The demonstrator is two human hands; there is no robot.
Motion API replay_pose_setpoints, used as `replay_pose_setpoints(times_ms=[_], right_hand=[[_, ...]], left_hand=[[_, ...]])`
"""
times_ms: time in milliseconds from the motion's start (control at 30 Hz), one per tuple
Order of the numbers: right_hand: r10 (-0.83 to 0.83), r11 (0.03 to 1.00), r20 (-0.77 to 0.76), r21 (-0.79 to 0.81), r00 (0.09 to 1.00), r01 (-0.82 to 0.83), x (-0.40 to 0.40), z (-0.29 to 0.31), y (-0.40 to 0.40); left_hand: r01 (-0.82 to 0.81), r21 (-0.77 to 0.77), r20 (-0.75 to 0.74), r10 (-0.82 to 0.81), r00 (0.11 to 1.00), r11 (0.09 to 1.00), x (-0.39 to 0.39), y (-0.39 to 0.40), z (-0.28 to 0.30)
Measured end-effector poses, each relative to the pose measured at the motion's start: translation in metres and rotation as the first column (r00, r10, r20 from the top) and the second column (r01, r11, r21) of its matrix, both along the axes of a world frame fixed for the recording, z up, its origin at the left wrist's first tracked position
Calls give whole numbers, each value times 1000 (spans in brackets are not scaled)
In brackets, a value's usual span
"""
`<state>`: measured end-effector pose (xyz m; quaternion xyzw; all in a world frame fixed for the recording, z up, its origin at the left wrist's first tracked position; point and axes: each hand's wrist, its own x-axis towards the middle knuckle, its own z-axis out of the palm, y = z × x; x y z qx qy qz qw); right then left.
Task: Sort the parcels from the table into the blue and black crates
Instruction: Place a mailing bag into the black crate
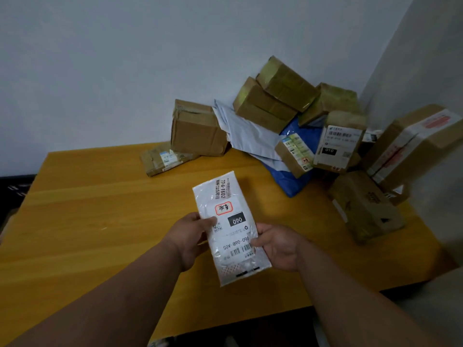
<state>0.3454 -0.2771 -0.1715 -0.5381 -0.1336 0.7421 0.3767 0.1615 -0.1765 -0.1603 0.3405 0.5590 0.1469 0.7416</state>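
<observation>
white plastic wraps the parcel (231,227) we hold above the wooden table (100,209), near its front edge. our left hand (190,236) grips the parcel's left edge, thumb curled over the printed face beside a small square code. our right hand (278,246) grips the right edge lower down, thumb pressed on the label and the other fingers tucked underneath, out of sight. the parcel is long and flat, tilted a little so its far end leans left, and its label reads upside down to us: a black patch with "090", a red-framed stamp with handwriting above it, and a barcode near our end.

at the far right corner of the table, against the pale wall, we see the remaining parcels heaped together. a plain cardboard box (198,128) stands at the left of the heap, with a flat taped packet (166,159) lying just beside it on the tabletop. a grey mailer bag (248,134) slumps between that box and a stack of tape-wrapped boxes (273,101) piled on top of one another. below them lies a blue bag (288,181), with two small labelled boxes (335,144) leaning on it. a brown box (363,206) sits nearer to us on the right, and a large carton (413,141) leans behind it. neither crate shows in our view.
</observation>
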Motion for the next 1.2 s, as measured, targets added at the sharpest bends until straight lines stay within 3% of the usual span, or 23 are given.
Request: replay_pose_setpoints(times_ms=[200, 433, 533, 667, 933, 1033, 1200], right_hand=[[19, 999, 22, 26, 1000, -19, -17, 4, 8], [63, 996, 148, 54, 987, -72, -38, 7, 22], [146, 988, 230, 21, 962, -155, -48, 9, 26], [293, 956, 350, -74, 890, -285, -70, 9, 32], [331, 943, 574, -173, 749, -284, -178, 2, 68], [299, 952, 642, -146, 705, -271, -248, -1, 94], [260, 902, 826, -22, 499, -432, -371, -6, 140]], left_hand=[[-105, 84, 22, 104, 994, 991, -18, 1, 7], [-158, 100, 65, 152, 986, 982, -43, 2, 9], [-279, 116, 88, 270, 959, 953, -63, 11, 11], [-380, 179, 64, 374, 925, 908, -99, 24, 12], [-297, 332, -86, 342, 936, 895, -227, 37, 6], [-300, 392, -166, 387, 907, 870, -302, 49, 3], [-282, 498, -271, 456, 848, 820, -419, 69, 0]])
